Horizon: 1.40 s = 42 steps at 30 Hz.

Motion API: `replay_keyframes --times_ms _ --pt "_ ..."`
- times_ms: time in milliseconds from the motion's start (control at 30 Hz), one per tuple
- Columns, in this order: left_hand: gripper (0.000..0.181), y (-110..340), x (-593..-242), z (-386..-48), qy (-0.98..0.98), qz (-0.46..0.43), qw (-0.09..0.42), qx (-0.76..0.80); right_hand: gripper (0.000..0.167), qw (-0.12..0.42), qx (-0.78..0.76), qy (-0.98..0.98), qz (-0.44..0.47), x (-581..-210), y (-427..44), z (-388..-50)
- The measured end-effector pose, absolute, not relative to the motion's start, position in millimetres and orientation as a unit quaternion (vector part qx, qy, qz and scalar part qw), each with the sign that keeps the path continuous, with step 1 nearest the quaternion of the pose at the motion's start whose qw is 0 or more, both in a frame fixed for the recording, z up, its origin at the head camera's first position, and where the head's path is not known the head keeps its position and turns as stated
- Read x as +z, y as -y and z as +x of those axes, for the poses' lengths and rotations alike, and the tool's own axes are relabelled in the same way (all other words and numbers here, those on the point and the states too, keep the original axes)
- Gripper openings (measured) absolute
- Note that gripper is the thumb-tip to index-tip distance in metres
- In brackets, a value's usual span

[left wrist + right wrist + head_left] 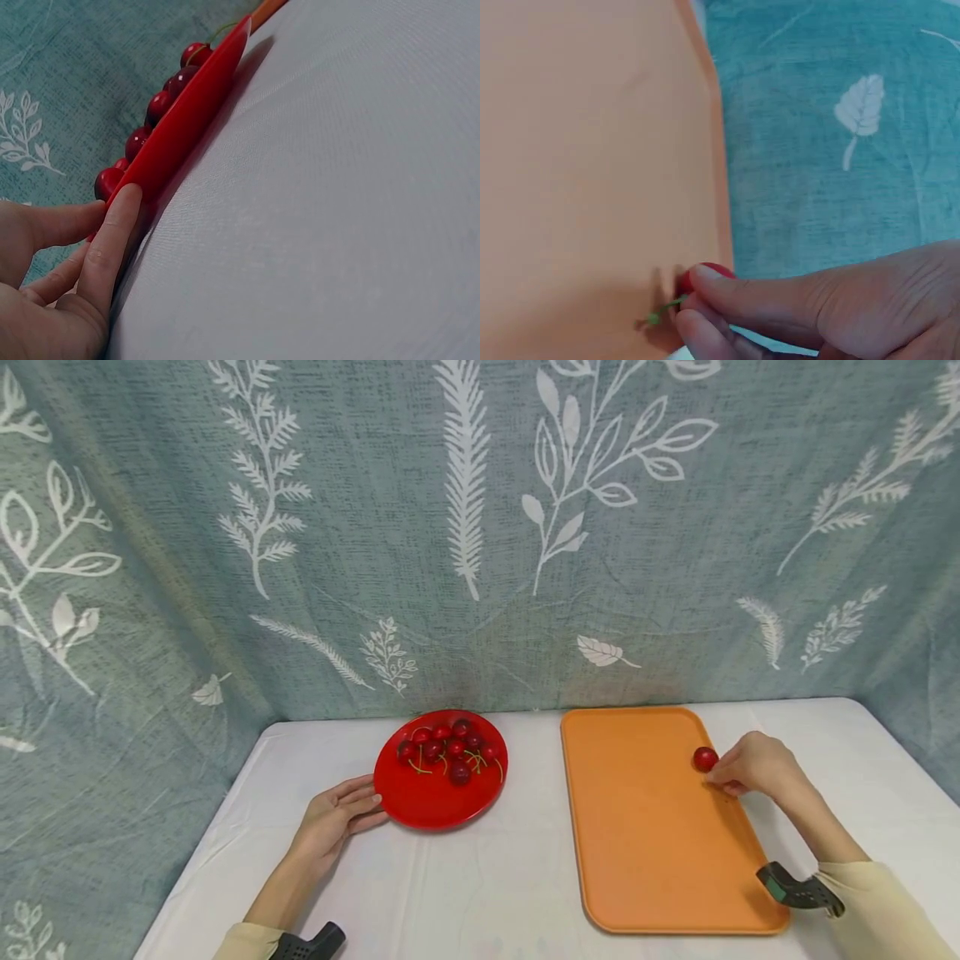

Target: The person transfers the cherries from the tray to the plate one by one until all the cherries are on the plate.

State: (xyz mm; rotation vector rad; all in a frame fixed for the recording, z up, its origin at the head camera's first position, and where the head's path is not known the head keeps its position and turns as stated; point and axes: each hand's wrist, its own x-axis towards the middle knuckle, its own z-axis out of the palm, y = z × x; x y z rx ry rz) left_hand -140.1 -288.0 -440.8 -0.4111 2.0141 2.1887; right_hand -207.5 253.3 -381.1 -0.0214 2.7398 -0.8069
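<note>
On the left of the white table lies a round red plate (438, 806) with several dark red cherries (455, 748), some with green stems, gathered toward its far side. My left hand (336, 814) holds the plate's left rim; in the left wrist view the thumb (71, 225) meets the edge and a finger lies along the underside. Over the right edge of an orange tray (652, 835), my right hand (753, 764) pinches a single cherry (705, 759). Its green stem (667, 306) sticks out past the fingertips in the right wrist view, and the thumb hides part of the fruit.
A white cloth (525, 868) covers the table, with a strip of it between plate and tray. Behind the table hangs a blue-green curtain (360, 568) with white leaf patterns. Dark wrist devices (801, 889) sit at both sleeves.
</note>
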Motion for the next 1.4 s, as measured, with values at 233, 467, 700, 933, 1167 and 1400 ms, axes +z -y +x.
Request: replay_keyframes --times_ms 233,467,700,933,1167,1400 --pt "0.052 287 -439 -141 -0.671 -0.140 0.067 0.725 0.021 0.083 -0.256 -0.963 -0.007 -393 -244 -203" --pt "0.052 287 -442 -141 -0.674 -0.138 0.064 0.723 0.027 0.040 -0.237 -0.971 -0.006 -396 -234 -205" --pt "0.053 284 -445 -144 -0.673 -0.137 0.065 0.724 0.033 0.056 -0.229 -0.972 0.001 -392 -238 -211" --pt "0.050 286 -443 -144 -0.682 -0.150 0.061 0.713 0.022 0.106 -0.353 -0.930 -0.002 -400 -250 -212" --pt "0.052 285 -441 -142 -0.681 -0.146 0.064 0.714 0.027 0.153 -0.476 -0.866 -0.019 -399 -252 -211" --pt "0.050 286 -441 -142 -0.681 -0.149 0.061 0.714 0.035 0.153 -0.518 -0.841 -0.016 -384 -225 -213"
